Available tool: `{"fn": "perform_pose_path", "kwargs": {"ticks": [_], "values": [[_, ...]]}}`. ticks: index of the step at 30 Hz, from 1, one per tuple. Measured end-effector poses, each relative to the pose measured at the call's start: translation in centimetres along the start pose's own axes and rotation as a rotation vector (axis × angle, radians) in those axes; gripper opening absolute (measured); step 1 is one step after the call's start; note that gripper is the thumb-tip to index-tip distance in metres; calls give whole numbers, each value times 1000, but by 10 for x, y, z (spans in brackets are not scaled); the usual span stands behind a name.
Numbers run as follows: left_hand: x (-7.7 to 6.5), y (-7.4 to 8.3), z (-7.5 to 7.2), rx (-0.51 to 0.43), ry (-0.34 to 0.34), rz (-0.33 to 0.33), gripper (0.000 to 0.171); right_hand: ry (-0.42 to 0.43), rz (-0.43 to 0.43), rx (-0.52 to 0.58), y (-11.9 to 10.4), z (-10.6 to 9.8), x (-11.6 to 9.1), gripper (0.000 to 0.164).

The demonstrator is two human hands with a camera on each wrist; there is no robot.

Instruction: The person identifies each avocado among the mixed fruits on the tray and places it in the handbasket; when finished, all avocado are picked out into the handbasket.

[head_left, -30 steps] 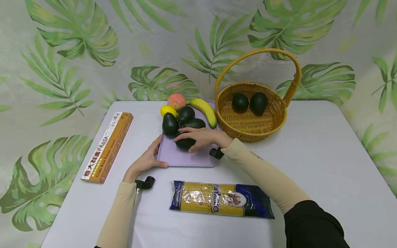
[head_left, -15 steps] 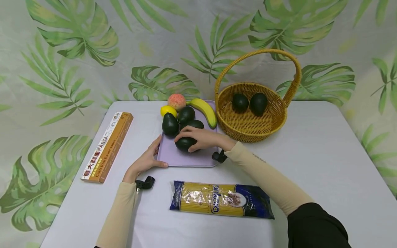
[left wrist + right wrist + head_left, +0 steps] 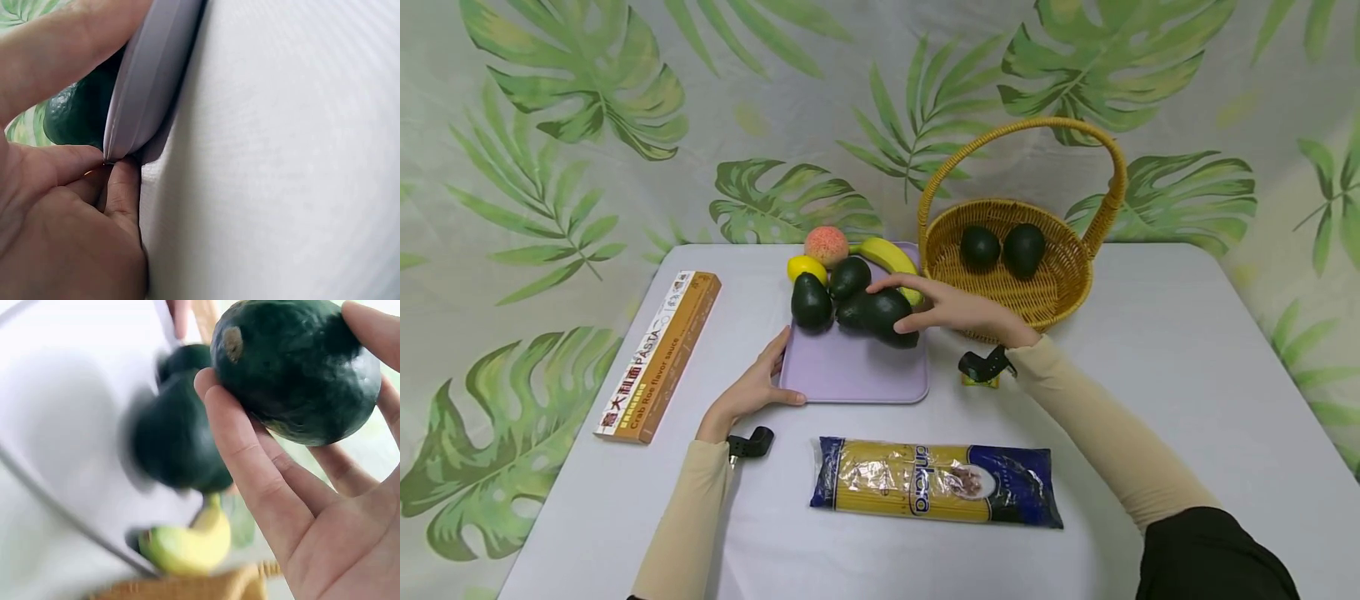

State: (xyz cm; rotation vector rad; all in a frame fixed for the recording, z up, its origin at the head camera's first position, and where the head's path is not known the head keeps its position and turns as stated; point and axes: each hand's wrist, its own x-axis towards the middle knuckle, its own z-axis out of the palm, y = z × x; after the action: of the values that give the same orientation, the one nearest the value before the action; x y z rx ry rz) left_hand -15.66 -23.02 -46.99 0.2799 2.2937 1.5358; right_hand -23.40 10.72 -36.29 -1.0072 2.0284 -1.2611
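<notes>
My right hand (image 3: 951, 310) grips a dark green avocado (image 3: 294, 372) between thumb and fingertips, over the right part of the lilac tray (image 3: 850, 379). Partly behind the held one, another avocado (image 3: 848, 315) shows on the tray. Two more avocados stand farther left and back, one pear-shaped avocado (image 3: 812, 302) and one rounder avocado (image 3: 850, 277). At the tray's front left corner, my left hand (image 3: 752, 392) holds the rim, its thumb along the front edge and fingers at the side. In the left wrist view its fingertips (image 3: 122, 178) press against the rim.
A peach (image 3: 827, 246), a lemon (image 3: 807, 268) and a banana (image 3: 887, 254) lie at the tray's back. Right of it stands a handled wicker basket (image 3: 1015, 308) holding two avocados (image 3: 1024, 250). A pasta box (image 3: 658, 358) lies left, a spaghetti bag (image 3: 936, 482) in front.
My right hand has closed around the front avocado, lifted it and carried it to the right and back. The tray's front part is now uncovered. My left hand has stayed in place.
</notes>
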Motion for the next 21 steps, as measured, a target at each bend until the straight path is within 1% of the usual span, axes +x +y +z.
{"fn": "perform_pose_path", "kwargs": {"ticks": [4, 6, 7, 10, 13, 14, 17, 21], "values": [[0, -1, 0, 0, -1, -1, 118, 73, 41, 55, 5, -20, -19, 55], [0, -2, 0, 9, -1, 1, 118, 120, 61, 73, 8, -31, -28, 55], [1, -2, -1, 10, 0, 1, 118, 148, 79, 83, 6, -35, -34, 55], [1, -3, -1, 12, -2, 9, 118, 223, 114, 115, 15, -52, -47, 56], [1, -3, -1, 11, -4, 15, 118, 294, 130, 157, 23, -67, -58, 55], [1, -3, -1, 10, -3, 18, 118, 312, 127, 175, 29, -72, -60, 55], [1, -4, -1, 10, -3, 16, 119, 356, 128, 206, 34, -82, -66, 54], [1, -3, 0, 6, -3, 11, 119, 389, 160, 193, 39, -91, -68, 56]]}}
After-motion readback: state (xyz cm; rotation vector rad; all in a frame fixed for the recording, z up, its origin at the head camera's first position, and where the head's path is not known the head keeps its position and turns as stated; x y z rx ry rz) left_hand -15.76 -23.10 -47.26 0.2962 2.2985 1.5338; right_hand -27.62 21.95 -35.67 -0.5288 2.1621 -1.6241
